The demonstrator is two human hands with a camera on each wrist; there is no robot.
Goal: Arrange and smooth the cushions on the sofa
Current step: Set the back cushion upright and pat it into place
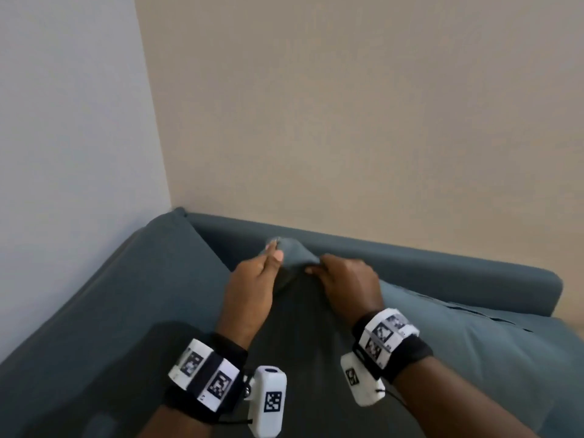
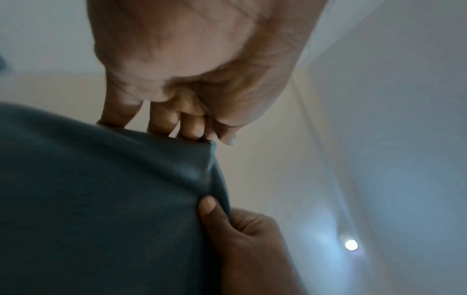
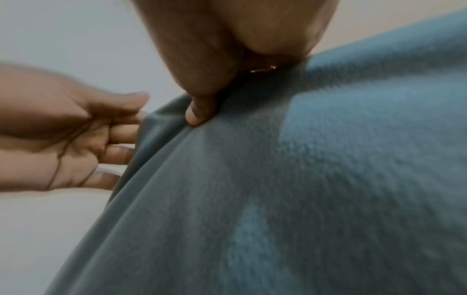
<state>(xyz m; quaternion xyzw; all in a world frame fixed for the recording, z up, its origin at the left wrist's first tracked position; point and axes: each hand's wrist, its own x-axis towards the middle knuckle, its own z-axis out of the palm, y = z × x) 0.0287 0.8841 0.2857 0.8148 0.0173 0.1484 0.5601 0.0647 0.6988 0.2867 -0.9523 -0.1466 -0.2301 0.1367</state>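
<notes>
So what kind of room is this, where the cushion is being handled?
Most likely a home living room: a teal sofa stands in the corner against a beige wall, and both hands pinch one corner of a matching cushion.

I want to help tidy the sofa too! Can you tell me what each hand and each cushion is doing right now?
left hand: pinches the top corner of the held cushion.
right hand: grips the same corner from the other side.
held cushion: lifted at its corner, fabric bunched between the hands.
right cushion: lies on the sofa, a few creases along its top edge.
sofa: stands in the wall corner.
</notes>
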